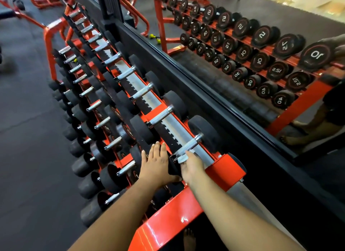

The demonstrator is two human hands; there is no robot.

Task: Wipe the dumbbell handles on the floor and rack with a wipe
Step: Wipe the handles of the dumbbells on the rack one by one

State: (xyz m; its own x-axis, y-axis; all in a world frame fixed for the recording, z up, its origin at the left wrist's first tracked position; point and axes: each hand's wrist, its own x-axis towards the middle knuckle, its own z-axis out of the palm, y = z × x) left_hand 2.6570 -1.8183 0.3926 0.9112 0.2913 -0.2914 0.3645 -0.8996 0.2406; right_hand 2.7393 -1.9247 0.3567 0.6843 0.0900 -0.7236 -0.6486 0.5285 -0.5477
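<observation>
White wipe (182,158) pinched by right hand (192,168) on handle (187,146); left hand (155,165) flat.

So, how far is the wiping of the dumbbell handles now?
Nothing shows as finished; wiped handles look no different. In hand: the right hand holds the wipe on the nearest top-row handle, while the left hand rests flat on that dumbbell's front head. The other handles along the rack probably remain.
</observation>
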